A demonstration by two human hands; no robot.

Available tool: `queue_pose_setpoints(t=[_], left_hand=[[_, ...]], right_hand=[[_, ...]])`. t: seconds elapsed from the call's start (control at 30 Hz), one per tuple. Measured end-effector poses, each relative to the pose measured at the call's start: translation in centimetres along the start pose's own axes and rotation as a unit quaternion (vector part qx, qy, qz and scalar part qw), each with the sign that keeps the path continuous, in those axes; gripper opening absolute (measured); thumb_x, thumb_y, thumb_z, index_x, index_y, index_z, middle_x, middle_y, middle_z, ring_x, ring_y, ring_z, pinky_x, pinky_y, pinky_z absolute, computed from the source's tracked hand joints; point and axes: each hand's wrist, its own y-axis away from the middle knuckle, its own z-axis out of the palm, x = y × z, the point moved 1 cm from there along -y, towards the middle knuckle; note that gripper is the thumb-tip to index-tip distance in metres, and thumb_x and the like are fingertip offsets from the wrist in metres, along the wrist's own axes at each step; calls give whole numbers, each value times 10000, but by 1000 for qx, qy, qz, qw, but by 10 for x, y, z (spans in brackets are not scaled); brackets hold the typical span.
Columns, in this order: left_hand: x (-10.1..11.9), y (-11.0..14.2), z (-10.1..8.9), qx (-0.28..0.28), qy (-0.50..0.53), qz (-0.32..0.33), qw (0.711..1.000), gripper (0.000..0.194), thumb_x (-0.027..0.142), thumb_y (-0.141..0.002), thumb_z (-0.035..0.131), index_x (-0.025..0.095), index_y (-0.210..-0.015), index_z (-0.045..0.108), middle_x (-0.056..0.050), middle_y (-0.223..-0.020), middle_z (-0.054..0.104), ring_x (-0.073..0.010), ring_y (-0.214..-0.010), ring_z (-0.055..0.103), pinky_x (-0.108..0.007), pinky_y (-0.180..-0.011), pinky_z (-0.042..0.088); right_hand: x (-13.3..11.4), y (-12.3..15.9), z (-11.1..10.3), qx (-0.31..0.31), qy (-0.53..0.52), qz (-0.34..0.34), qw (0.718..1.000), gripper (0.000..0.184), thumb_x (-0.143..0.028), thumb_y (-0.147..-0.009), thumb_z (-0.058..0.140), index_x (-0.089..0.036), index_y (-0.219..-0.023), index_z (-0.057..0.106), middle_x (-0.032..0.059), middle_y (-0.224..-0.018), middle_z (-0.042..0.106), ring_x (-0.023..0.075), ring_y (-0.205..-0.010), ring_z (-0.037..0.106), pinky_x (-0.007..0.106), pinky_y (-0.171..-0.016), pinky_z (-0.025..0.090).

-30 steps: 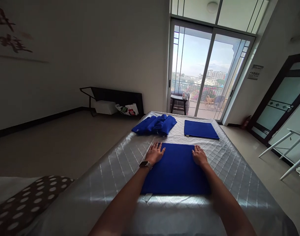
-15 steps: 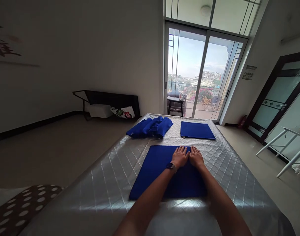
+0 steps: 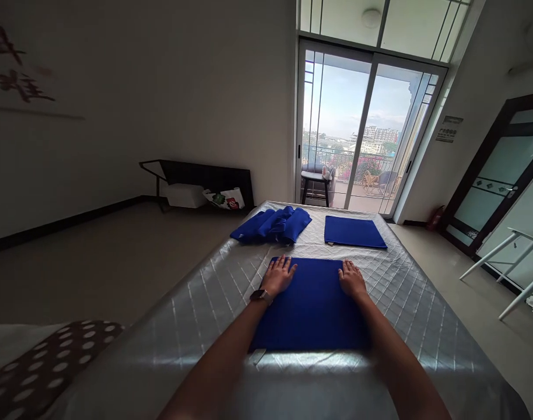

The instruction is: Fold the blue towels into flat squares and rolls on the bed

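Observation:
A flat blue cloth piece, like a cushion cover, lies right in front of me with a small white tag at its near left corner. My left hand, a watch on its wrist, rests flat on the far left corner with fingers stretched out. On the far right corner lies my right hand, also flat and open. Beyond them, a crumpled heap of blue cloth covers is at the left. Another smooth blue cover lies flat at the right.
All the cloths lie on a quilted silver-grey sheet over a bed-like surface. Brown polka-dot fabric is at the lower left. A black bench frame stands by the wall, a white table at the right. Sliding glass doors are behind.
My left hand has slid left across the blue cover, from beside the right hand to the far left corner. My right hand stays at the far right corner. The view has shifted slightly.

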Motion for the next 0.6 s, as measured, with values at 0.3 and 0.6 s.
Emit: queue_pose_setpoints(t=[0.3,0.6], left_hand=[[-19,4,-3,6,-1,-18,1000,672,504,-1012,235,118,-1548,363,-159,-1622,325,-289,-1516,272,-494,-1233,229],[-21,1,2,0,8,-25,1000,737,543,-999,219,70,-1554,326,-193,-1625,292,-307,-1522,245,-513,-1232,222]], right_hand=[[0,0,-1,-2,12,-1,1000,611,-350,-1042,230,-73,-1585,256,119,-1645,262,172,-1541,165,352,-1235,144],[0,0,-1,-3,5,-4,1000,611,-351,-1039,225,-80,-1585,261,116,-1648,254,177,-1542,161,367,-1237,146]])
